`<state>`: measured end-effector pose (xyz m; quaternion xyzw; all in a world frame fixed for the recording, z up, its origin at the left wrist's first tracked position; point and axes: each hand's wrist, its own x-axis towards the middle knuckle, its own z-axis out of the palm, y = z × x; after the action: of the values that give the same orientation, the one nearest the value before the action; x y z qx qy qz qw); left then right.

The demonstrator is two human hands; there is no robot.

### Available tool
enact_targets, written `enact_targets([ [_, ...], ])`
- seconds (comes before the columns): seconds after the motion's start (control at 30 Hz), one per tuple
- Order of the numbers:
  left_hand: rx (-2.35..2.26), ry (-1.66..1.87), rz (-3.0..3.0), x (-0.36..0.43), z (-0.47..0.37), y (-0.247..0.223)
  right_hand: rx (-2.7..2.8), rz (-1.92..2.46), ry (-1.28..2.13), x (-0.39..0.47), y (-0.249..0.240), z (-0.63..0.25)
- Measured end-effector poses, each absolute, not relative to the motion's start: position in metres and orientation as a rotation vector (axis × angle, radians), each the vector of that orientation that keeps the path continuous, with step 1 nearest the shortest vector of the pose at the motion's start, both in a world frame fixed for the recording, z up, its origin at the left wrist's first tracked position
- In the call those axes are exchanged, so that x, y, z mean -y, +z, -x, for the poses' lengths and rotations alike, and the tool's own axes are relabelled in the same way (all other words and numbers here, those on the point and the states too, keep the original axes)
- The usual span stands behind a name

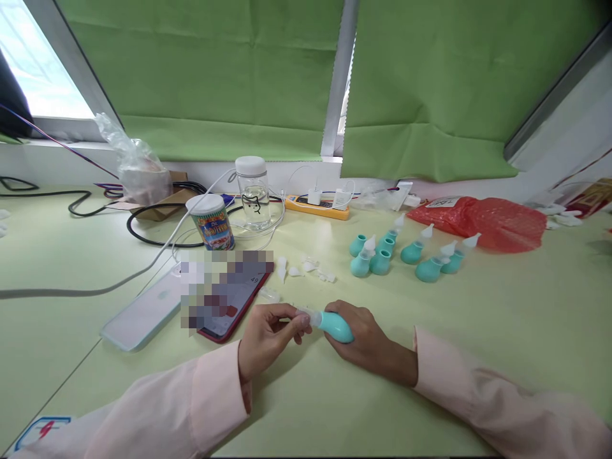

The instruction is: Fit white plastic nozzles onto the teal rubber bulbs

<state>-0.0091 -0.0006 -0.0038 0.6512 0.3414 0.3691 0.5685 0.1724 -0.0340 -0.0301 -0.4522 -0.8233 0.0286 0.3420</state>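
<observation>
My right hand (358,331) is wrapped round the teal bulb of a nasal aspirator (337,327), which lies nearly level just above the table, nozzle end to the left. With thumb and fingertips, my left hand (275,335) pinches the clear tip at that end; the fingers partly hide it. Small white and clear nozzle pieces (282,270) lie beyond my left hand. Farther right stands a group of teal bulbs, some with tips fitted, such as this aspirator (429,269), and some with bare openings, such as this bulb (380,262).
Left of my hands lie a phone with a lit screen (239,296) and a pale-cased phone (143,309). Behind them stand a printed can (211,222), a lidded water bottle (253,194) and loose cables. An orange power strip (318,207) and a red plastic bag (482,220) lie at the back.
</observation>
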Motion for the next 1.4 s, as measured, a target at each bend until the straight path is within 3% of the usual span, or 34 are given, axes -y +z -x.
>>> enact_targets([
  [0.4, -0.759, 0.844, -1.902, 0.004, 0.014, 0.000, 1.746, 1.219, 1.162, 0.034, -0.011, -0.162],
  [0.7, -0.695, 0.978, -2.146, 0.004, 0.013, -0.002, 1.589, 1.276, 1.596, 0.030, 0.002, -0.162],
  [0.93, -0.732, 1.146, -2.055, 0.005, 0.021, -0.003, 1.568, 1.188, 1.154, 0.030, -0.004, -0.169],
  [1.03, -0.885, 1.203, -2.288, -0.006, 0.024, -0.004, 1.511, 1.196, 1.024, 0.022, -0.012, -0.179],
  [1.17, -1.095, 0.846, -2.803, -0.020, 0.023, -0.007, 1.526, 1.175, 0.987, 0.020, -0.020, -0.184],
  [1.4, -1.437, 0.365, -3.073, -0.026, 0.027, -0.004, 1.741, 1.120, 0.832, 0.030, -0.018, -0.177],
])
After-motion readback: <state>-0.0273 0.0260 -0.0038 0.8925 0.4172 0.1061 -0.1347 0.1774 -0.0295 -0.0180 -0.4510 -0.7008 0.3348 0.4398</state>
